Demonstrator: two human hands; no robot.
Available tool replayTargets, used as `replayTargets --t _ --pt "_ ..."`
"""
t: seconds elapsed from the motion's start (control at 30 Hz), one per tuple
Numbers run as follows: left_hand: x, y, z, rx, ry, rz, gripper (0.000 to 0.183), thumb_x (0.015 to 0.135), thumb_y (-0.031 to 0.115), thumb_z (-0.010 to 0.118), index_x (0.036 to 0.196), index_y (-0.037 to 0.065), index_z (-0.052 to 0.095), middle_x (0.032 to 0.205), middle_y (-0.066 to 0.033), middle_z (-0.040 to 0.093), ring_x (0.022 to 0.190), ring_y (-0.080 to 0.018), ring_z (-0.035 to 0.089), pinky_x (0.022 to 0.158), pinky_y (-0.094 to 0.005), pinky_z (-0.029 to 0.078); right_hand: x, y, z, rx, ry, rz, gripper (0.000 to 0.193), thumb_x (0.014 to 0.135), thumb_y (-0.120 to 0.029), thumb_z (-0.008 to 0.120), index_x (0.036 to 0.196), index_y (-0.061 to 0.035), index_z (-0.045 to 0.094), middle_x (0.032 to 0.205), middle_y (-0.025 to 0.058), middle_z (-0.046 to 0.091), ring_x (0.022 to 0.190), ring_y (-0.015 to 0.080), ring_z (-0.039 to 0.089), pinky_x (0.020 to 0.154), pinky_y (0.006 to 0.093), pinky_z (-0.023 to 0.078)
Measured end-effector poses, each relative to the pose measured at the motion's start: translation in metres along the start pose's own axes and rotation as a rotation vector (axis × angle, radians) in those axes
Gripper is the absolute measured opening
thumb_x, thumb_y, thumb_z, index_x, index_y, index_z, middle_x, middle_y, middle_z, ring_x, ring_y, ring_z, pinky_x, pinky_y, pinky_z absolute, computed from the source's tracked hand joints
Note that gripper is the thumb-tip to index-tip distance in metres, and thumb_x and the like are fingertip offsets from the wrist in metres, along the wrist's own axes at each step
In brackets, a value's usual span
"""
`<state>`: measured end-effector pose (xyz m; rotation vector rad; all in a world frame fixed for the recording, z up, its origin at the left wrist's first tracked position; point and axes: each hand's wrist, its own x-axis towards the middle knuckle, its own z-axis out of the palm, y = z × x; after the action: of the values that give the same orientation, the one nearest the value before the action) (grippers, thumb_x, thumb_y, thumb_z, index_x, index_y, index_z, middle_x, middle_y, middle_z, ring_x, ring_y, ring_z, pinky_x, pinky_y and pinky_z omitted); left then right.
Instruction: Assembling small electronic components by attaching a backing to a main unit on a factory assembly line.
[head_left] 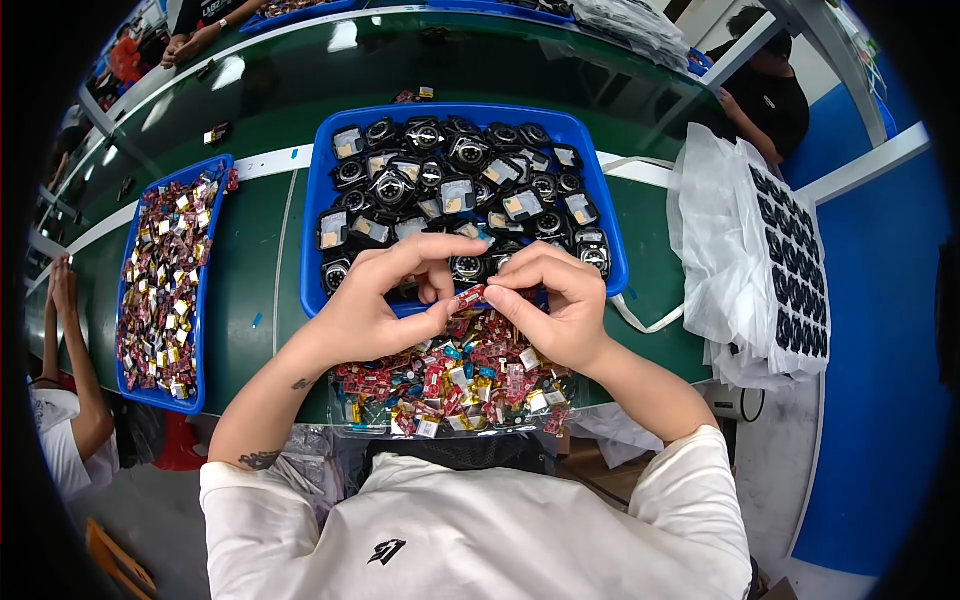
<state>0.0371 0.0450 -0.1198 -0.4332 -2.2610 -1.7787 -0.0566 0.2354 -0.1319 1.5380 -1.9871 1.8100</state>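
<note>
Small red circuit piece [471,296], pinched between both hands just above the near edge of the work surface. Left hand [385,300] grips it from the left with thumb and forefinger pressed together on it; right hand [555,300] meets it from the right, fingertips closed on the same piece. Both hands curl inward, knuckles up.

Directly beneath: a clear shallow tray [345,420] heaped with more red boards, with yellow, white and blue bits mixed in. Piece in hand looks drawn from this heap.

Just beyond the hands: blue bin [312,200] full of square black watch-like housings [470,150], some face up, some showing open backs.

Further left: long blue tray [205,280] with the same red parts. Right: stack of clear bags holding black pads [790,260]. Green bench [250,300] under everything. Another person's forearm [70,340] at far left; others at the far end.

Judgement: the step is handling or preparing one board between the fingers, not yet fitted. Next move would need a steady fine pinch and a housing taken from the bin.
</note>
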Motion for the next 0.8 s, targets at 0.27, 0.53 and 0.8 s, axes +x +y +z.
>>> replayTargets --t 0.27,0.53,0.8 --pt "0.005 0.002 -0.004 0.268 0.128 0.315 0.026 0.072 -0.005 0.065 0.097 0.001 0.07 0.083 -0.0092 0.066 0.075 -0.0199 0.059 0.072 -0.0318 0.045 0.005 -0.006 -0.005 0.295 -0.135 0.293 0.042 0.081 -0.004 0.065 0.12 -0.0012 0.048 0.085 0.0035 0.064 0.078 0.0077 0.06 0.072 0.0226 0.047" --pt "0.001 0.004 -0.005 0.484 0.202 0.405 0.02 0.066 -0.002 0.071 0.085 0.003 0.07 0.079 -0.0074 0.064 0.075 -0.0204 0.059 0.067 -0.03 0.046 0.006 -0.001 -0.007 0.109 -0.099 0.163 0.02 0.075 -0.005 0.07 0.093 -0.0015 0.062 0.084 0.0048 0.061 0.075 0.0083 0.056 0.066 0.0216 0.045" --pt "0.003 0.002 0.002 0.302 0.098 0.311 0.012 0.064 0.0 0.07 0.076 0.001 0.066 0.069 -0.0073 0.063 0.062 -0.0185 0.056 0.057 -0.0285 0.043 0.009 -0.008 -0.005 0.177 -0.142 0.06 0.018 0.071 -0.005 0.075 0.086 -0.0017 0.066 0.084 0.0073 0.062 0.074 0.0157 0.06 0.062 0.0249 0.046"
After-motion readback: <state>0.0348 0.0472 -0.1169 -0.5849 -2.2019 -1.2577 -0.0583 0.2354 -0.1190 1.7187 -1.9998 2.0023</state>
